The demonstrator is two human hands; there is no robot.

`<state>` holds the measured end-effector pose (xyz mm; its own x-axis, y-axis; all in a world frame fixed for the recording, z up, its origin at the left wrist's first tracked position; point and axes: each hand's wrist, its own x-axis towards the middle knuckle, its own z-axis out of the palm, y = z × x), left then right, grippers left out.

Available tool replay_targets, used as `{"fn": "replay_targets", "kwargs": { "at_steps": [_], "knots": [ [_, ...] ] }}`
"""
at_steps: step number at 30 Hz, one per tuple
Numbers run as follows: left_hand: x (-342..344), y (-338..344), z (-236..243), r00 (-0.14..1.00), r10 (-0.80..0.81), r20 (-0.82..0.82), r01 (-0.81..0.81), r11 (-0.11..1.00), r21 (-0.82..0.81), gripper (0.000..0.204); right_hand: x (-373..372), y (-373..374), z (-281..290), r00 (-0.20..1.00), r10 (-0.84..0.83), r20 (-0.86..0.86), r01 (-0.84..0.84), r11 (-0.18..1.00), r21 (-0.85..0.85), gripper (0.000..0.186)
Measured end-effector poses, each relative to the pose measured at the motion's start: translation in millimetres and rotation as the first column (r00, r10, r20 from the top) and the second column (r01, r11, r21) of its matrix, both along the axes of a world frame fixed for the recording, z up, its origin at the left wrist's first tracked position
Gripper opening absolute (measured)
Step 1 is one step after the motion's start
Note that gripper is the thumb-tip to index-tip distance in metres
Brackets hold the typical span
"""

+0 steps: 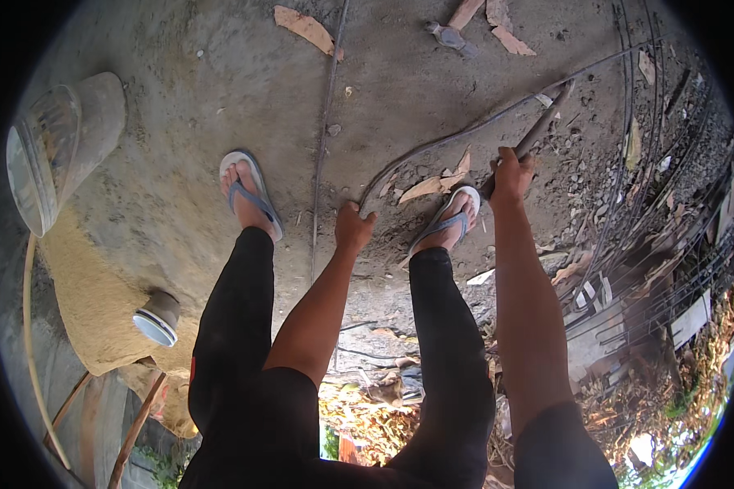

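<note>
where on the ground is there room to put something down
Roomiest: mostly bare ground between the grey bucket and long straight rod, above the left foot. Smaller: between that rod and the curved rod, below the hammer. Crowded: the scrap heap at right, and around the right foot, where brown pieces lie.

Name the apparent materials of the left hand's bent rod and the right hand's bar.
Bent rod: probably steel, dull grey-brown, judging by its slim, smooth curve. Bar: likely metal, matte dark brown, from its even thickness; wood isn't ruled out.
</note>
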<state>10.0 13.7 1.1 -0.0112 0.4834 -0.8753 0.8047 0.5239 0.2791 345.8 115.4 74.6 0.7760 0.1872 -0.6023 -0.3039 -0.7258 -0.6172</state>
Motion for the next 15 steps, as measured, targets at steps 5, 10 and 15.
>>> {"fn": "replay_targets", "kwargs": {
  "at_steps": [5,10,15],
  "knots": [
    [-8,-17,53,0.991,0.09,0.098,-0.088,0.996,-0.028,0.059,-7,55,-41,0.967,-0.252,-0.035,0.253,0.967,0.035,0.04],
    [-15,-36,195,0.916,0.395,0.071,-0.386,0.916,-0.111,0.067,-19,84,74,0.899,-0.293,-0.325,0.381,0.889,0.252,0.029],
    [-26,-63,353,0.954,0.147,0.261,-0.069,0.955,-0.287,0.068,-95,100,211,0.925,-0.165,-0.343,0.292,0.886,0.359,0.016]
  ]
}}
